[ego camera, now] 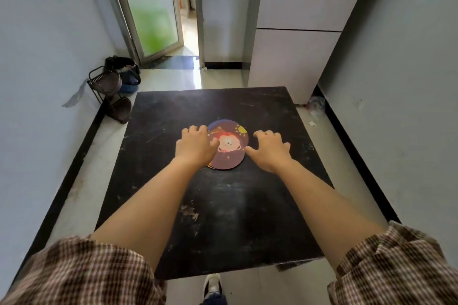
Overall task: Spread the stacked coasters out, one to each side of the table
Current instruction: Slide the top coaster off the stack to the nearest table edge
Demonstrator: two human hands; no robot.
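Note:
A small stack of round coasters [229, 148] lies near the middle of the black square table [223, 205]. The top one is mauve with a cartoon face and a yellow sun; a blue one peeks out behind it and an orange edge shows at the lower left. My left hand [194, 145] rests on the stack's left part, fingers curled over it and thumb on the picture. My right hand [270, 150] lies on the table just right of the stack, fingers spread, with the thumb tip touching the coaster's right edge.
A black wire rack [109, 91] with bowls and a dark bag stand on the floor at the table's far left corner. A white fridge [297, 39] rises behind the far right corner. Walls run close along both sides. My shoe [212, 285] shows below the near edge.

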